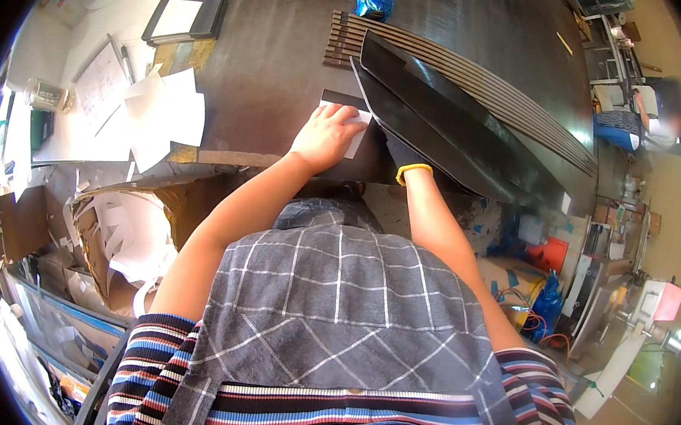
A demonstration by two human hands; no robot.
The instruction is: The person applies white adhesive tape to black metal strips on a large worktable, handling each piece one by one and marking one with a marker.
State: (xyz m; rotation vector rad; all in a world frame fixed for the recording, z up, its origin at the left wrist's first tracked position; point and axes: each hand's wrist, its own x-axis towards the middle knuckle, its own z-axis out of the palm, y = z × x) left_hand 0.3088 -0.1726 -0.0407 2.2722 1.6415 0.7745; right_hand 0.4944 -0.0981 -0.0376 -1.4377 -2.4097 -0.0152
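Observation:
My left hand has its fingers bent and pressed together on a white piece of paper, at the near edge of the dark table. A small black sheet shows just beyond this paper. My right hand looks dark, as if gloved, with a yellow band at the wrist. Its fingers are hidden by a long black panel, which lies slantwise from the middle of the table to the right. Another black panel rests against it on the far side.
Long grooved brown strips lie behind the panels, near a shiny blue bundle. Dark boards with a white sheet are at the far left. Loose papers cover the left side. A box of paper scraps stands below. Another person is at the far right.

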